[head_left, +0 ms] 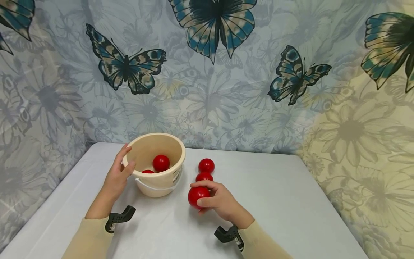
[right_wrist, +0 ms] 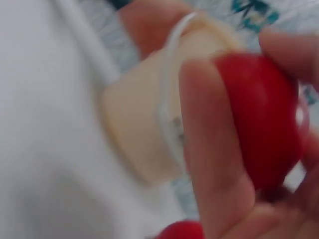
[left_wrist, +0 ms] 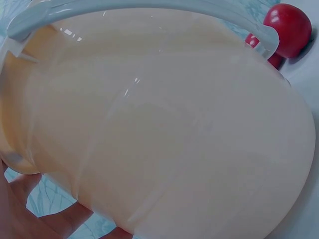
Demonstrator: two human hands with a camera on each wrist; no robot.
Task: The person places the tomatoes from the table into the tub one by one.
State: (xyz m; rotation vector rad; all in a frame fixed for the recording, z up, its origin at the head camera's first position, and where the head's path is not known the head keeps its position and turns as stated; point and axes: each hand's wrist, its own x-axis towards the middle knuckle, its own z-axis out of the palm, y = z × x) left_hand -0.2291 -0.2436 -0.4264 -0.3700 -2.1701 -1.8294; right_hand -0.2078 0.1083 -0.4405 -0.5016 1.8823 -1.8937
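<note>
At the left of the head view a cream bucket [head_left: 155,189] stands on the table, its thin white handle hanging at the front. My left hand [head_left: 117,178] holds its left rim, thumb at the inner edge. Inside the bucket lie a red ball [head_left: 161,163] and part of a second. My right hand [head_left: 223,204] grips another red ball [head_left: 196,196] between thumb and fingers, right of the bucket. Just behind it, two more red balls [head_left: 206,166] sit in a row. The left wrist view is mostly filled by the bucket's wall [left_wrist: 164,119].
A white cloth covers the table [head_left: 265,190]. Behind it hangs a butterfly-patterned backdrop [head_left: 213,104], meeting the table's far edge. Each wrist wears a black camera mount [head_left: 121,216].
</note>
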